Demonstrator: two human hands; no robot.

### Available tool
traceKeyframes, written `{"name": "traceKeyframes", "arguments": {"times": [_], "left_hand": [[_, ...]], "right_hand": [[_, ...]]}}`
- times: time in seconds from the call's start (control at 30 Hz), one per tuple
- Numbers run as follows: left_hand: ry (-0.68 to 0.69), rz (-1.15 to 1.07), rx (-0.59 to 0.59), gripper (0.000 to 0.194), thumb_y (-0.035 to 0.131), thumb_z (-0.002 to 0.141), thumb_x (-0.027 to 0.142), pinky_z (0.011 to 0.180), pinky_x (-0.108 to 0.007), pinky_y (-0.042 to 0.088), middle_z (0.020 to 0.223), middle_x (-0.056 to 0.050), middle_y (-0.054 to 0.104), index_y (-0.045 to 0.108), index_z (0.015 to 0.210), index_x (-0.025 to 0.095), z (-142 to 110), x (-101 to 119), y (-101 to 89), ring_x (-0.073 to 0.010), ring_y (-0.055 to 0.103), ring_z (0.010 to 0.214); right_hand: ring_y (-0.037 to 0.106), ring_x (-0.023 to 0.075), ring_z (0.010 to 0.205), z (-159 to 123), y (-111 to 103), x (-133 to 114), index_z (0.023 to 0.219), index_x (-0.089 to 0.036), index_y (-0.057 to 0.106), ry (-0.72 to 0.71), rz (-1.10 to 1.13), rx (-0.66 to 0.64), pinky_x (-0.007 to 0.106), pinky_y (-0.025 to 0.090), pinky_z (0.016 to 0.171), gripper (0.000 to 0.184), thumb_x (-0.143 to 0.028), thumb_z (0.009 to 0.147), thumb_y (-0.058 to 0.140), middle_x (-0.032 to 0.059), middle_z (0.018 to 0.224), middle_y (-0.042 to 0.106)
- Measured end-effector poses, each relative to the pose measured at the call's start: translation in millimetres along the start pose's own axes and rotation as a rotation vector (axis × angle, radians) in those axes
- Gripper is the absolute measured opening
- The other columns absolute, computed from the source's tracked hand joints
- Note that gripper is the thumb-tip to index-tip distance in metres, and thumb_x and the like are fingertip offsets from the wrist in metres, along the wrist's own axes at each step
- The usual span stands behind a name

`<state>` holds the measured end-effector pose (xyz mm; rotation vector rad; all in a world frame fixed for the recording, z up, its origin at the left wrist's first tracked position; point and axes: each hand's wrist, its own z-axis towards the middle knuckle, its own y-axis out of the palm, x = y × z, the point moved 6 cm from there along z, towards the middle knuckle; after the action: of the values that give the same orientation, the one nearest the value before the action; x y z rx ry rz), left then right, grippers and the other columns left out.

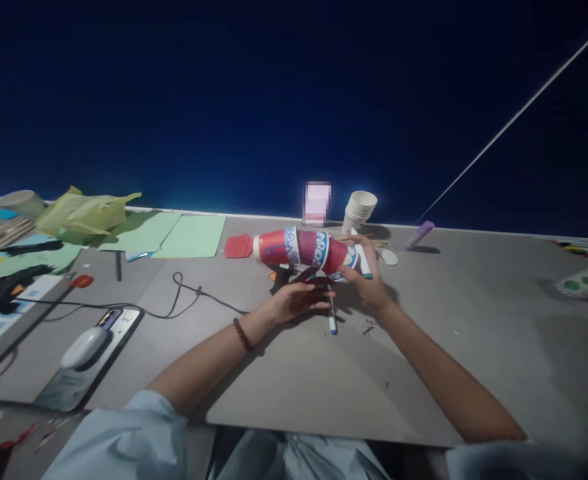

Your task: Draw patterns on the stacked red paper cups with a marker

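A row of red decorated paper cups (279, 248), joined end to end with blue-and-white patterned bands, lies sideways above the table. My right hand (370, 283) grips its right end, thumb in front and fingers behind. Just below the cups, my left hand (299, 301) is held with its fingers stretched out to the right; whether it touches them I cannot tell. A white marker with a blue end (333, 319) lies under the left fingertips. Behind the cups' right end, a white object with a green tip (367, 270) shows in part.
A stack of white paper cups (360, 208) stands by the blue wall. Red paper (238, 246), green sheets (189, 237) and a yellow-green plastic bag (81, 215) lie left. Nearer are a phone (64, 387), earbud case (85, 347), power strip (24, 323) and black cable (174, 312).
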<state>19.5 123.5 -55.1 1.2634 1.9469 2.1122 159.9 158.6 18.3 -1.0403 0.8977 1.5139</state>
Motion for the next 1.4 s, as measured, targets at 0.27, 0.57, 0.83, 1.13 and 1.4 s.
{"name": "traceKeyframes", "arguments": {"times": [0.27, 0.57, 0.83, 1.13, 1.4], "left_hand": [[0.177, -0.004, 0.146, 0.043, 0.075, 0.080, 0.048, 0.090, -0.035, 0.050, 0.103, -0.006, 0.075, 0.066, 0.113, 0.022, 8.6, 13.0, -11.2, -0.0223, 0.070, 0.097], [0.134, -0.116, 0.238, 0.046, 0.063, 0.088, 0.051, 0.088, -0.037, 0.054, 0.094, -0.014, 0.077, 0.068, 0.106, 0.009, 6.5, 15.6, -14.0, -0.0237, 0.073, 0.084], [0.129, -0.112, 0.248, 0.043, 0.064, 0.088, 0.048, 0.079, -0.034, 0.056, 0.089, -0.014, 0.076, 0.067, 0.105, 0.009, 9.8, 13.8, -13.8, -0.0245, 0.074, 0.079], [0.156, -0.048, 0.263, 0.032, 0.069, 0.086, 0.039, 0.073, -0.030, 0.055, 0.082, -0.010, 0.075, 0.068, 0.100, 0.010, 9.1, 7.5, -13.6, -0.0196, 0.071, 0.070], [0.187, -0.060, 0.364, 0.032, 0.066, 0.085, 0.041, 0.077, -0.034, 0.056, 0.084, -0.012, 0.075, 0.070, 0.092, 0.011, 6.8, 8.1, -17.8, -0.0228, 0.071, 0.074]], "right_hand": [[0.060, 0.0295, 0.110, -38.7, 14.3, 26.9, 0.121, -0.026, 0.042, -0.293, -0.397, 0.215, 0.047, 0.052, 0.097, 0.071, -0.045, 0.068, 0.085, 0.0099, 0.117, 0.053], [0.066, 0.0299, 0.109, -53.9, 32.5, 26.3, 0.128, -0.028, 0.046, -0.394, -0.516, -0.010, 0.048, 0.057, 0.094, 0.066, -0.043, 0.073, 0.080, 0.0096, 0.117, 0.064], [0.071, 0.0262, 0.093, -46.3, 20.0, 2.3, 0.111, -0.028, 0.067, -0.296, -0.254, 0.132, 0.046, 0.057, 0.090, 0.025, -0.034, 0.096, 0.049, 0.0047, 0.085, 0.071], [0.073, 0.0249, 0.096, -36.8, 23.2, -4.7, 0.098, -0.026, 0.073, -0.199, -0.164, 0.026, 0.042, 0.059, 0.089, 0.018, -0.034, 0.092, 0.058, 0.0067, 0.100, 0.077], [0.076, 0.0247, 0.099, -39.4, 25.8, -5.4, 0.091, -0.024, 0.069, -0.252, -0.253, -0.004, 0.042, 0.061, 0.089, 0.007, -0.026, 0.088, 0.064, 0.0091, 0.103, 0.080]]}}
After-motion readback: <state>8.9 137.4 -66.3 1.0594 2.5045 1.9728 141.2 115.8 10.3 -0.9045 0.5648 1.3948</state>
